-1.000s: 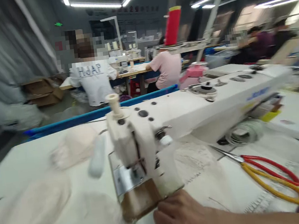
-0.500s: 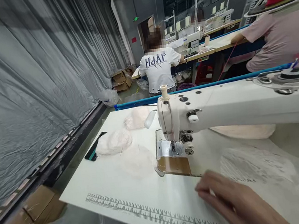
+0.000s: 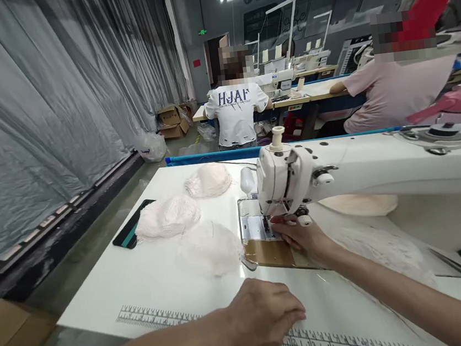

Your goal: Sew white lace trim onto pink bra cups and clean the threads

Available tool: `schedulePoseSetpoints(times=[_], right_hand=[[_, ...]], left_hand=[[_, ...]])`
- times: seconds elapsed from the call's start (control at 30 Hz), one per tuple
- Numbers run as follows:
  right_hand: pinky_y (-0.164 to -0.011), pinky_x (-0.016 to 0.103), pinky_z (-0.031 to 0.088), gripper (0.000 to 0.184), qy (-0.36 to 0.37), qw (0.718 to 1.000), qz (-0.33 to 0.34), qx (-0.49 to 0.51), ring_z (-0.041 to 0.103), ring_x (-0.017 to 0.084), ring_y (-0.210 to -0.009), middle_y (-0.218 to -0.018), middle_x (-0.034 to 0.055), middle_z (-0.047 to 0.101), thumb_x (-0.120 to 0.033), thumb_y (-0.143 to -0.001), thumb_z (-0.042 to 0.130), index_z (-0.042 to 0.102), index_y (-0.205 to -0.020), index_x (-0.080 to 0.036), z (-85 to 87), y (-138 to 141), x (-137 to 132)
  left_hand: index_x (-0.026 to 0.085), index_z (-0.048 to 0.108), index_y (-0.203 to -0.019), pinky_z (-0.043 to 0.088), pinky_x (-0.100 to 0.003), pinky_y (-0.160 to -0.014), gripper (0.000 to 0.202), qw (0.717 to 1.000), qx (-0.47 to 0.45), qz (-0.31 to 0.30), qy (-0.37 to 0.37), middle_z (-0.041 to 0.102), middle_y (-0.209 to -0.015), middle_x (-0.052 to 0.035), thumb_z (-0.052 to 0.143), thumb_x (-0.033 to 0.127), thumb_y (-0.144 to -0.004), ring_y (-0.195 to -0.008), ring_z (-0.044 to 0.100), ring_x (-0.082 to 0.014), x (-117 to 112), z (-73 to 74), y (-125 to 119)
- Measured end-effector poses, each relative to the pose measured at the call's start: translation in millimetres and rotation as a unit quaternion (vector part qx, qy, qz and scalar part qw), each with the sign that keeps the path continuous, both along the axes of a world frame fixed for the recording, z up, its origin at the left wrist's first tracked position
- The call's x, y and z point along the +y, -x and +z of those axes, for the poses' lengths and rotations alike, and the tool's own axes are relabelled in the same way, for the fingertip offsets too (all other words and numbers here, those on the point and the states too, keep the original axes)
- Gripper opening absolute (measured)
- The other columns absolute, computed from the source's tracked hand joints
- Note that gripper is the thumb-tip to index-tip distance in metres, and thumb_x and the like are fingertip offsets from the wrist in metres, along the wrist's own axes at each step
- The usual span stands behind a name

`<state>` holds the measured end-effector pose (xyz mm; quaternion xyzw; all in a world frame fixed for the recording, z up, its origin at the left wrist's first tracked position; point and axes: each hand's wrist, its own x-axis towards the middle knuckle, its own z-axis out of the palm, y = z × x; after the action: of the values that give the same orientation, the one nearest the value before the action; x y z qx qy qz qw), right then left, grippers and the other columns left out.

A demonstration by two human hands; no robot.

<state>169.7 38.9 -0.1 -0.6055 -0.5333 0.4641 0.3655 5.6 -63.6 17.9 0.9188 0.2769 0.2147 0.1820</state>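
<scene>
Needle [image 3: 266, 224]: our right hand [image 3: 300, 237] reaches in just beside it, under the head of the sewing machine [image 3: 358, 166].
Right grip: fingers bent close together; we cannot tell whether they have hold of thread or anything else.
Left grip: fingers loosely curled low over the desk [image 3: 143, 283], by the ruler marks [image 3: 159, 317]; we cannot tell if they hold something.
Cloth pieces [image 3: 212, 250]: three pale ones lie left of the machine, the nearest close to its metal plate [image 3: 253, 227].
Progress: we judge the needle is being seen to; these pieces lie away from it, so sewing them seems left to do. Whether any is finished, we cannot tell.
Shirt [image 3: 234, 114]: we read "HJAF"; the line below is too small.
Wall [image 3: 238, 19]: "CLOTHING" is legible; other words blur.
Ruler numbers: we make out 12 and 13.
</scene>
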Motion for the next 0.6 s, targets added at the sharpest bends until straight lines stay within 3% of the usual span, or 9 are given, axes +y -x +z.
schedulePoseSetpoints(times=[0.2,0.4,0.5,0.6], right_hand=[[-0.042,0.025,0.029,0.024,0.028,0.999,-0.007,-0.034,0.042,0.011,-0.045,-0.050,-0.0038,0.049,-0.036,-0.066,0.063,0.063,-0.078,-0.015,6.6,9,2],[-0.051,0.027,0.036,0.016,0.016,0.997,-0.003,-0.069,0.050,0.015,-0.057,-0.055,-0.0009,0.054,-0.033,-0.064,0.063,0.062,-0.068,-0.017,10.1,10,2],[-0.057,0.027,0.039,0.012,-0.004,0.997,0.002,-0.071,0.051,0.015,-0.062,-0.063,-0.0003,0.057,-0.030,-0.063,0.061,0.058,-0.064,-0.018,10.4,10,3],[-0.059,0.027,0.040,0.010,-0.017,0.997,0.006,-0.074,0.049,0.014,-0.063,-0.062,-0.0011,0.055,-0.027,-0.063,0.057,0.052,-0.060,-0.019,16.2,9,0]], left_hand=[[0.014,0.066,-0.080,0.043,-0.022,-0.054,0.021,0.998,0.001,-0.012,-0.063,0.065,-0.068,-0.0004,0.049,0.021,-0.089,-0.058,0.057,-0.0111,0,-11.7,7],[0.015,0.064,-0.079,0.043,-0.022,-0.053,0.018,0.997,-0.008,0.004,-0.075,0.064,-0.067,0.0003,0.049,0.020,-0.088,-0.057,0.057,-0.0111,3,-17.3,7],[0.014,0.064,-0.083,0.045,-0.022,-0.057,0.018,0.995,-0.035,0.032,-0.082,0.065,-0.069,-0.0009,0.048,0.019,-0.089,-0.060,0.059,-0.0117,7,-16.7,7],[0.013,0.063,-0.087,0.047,-0.022,-0.058,0.020,0.989,-0.069,0.098,-0.086,0.065,-0.072,-0.0024,0.044,0.018,-0.091,-0.062,0.060,-0.0121,16,-10.2,8]])
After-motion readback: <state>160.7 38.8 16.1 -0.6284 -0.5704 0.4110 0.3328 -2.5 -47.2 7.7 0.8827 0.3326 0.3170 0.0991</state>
